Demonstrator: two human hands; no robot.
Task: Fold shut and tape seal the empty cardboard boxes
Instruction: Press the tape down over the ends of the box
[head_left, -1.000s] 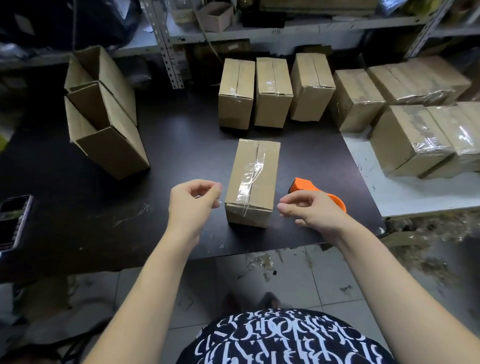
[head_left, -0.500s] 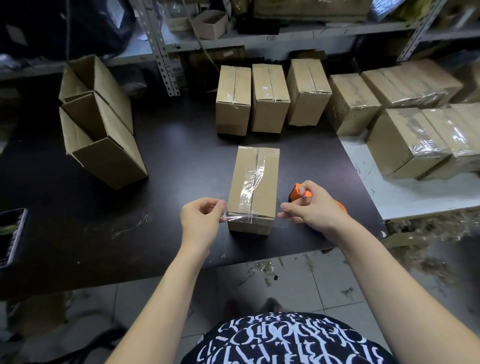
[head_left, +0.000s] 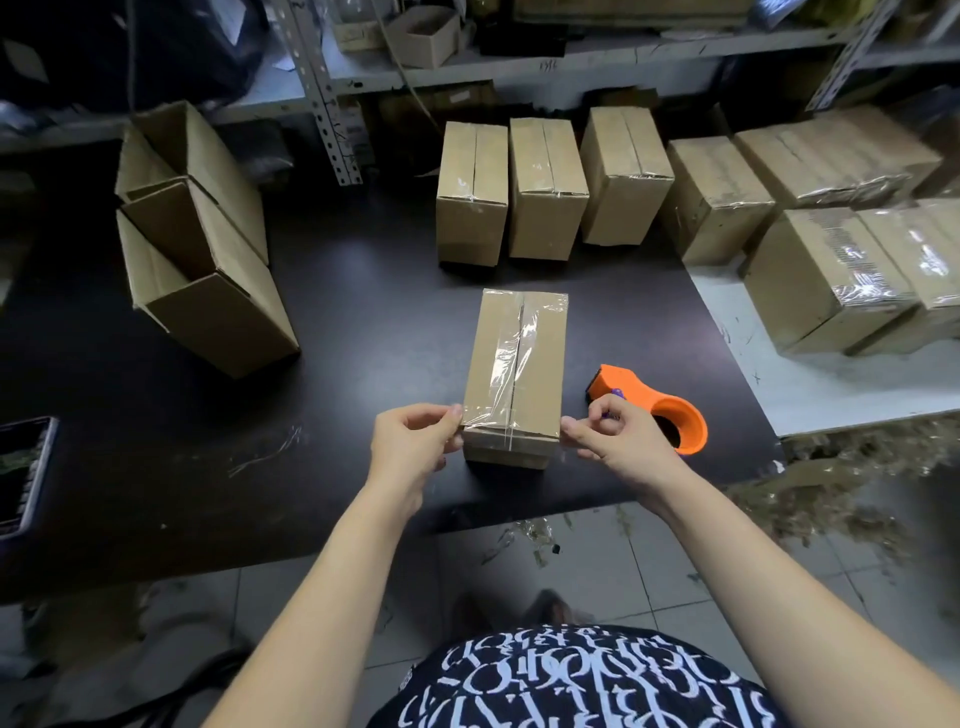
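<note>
Box under work: a closed cardboard box (head_left: 514, 364) stands on the dark bench (head_left: 363, 322), centre front, long axis running away from the person. Both top flaps are folded down and meet along the middle.
Seam tape: clear tape (head_left: 511, 358) runs along the centre seam, wrinkled and glossy.
Cross strip: a second clear strip (head_left: 511, 427) lies across the near end of the box, over the top edge. Its free ends are transparent and hard to trace; they appear to reach past both near corners.
Left hand: the left hand (head_left: 413, 444) is at the near-left corner, its fingers (head_left: 448, 415) pinching the strip's end against the box edge.
Right hand: the right hand (head_left: 615, 441) is at the near-right corner, its fingers (head_left: 574, 430) curled and pinching the other end of the strip.
Tape dispenser: orange dispenser (head_left: 660, 402) rests on the bench just right of the box, partly behind the right hand and untouched.
Open cartons: two unsealed cartons (head_left: 208, 291) lean together at the left of the bench.
Sealed stock: three taped boxes (head_left: 548, 192) stand in a row at the back; more taped boxes (head_left: 826, 270) are on a white surface to the right.
Phone: a phone (head_left: 23, 473) lies at the bench's left edge.
Floor: tiled floor (head_left: 597, 566) carries tape scraps.
</note>
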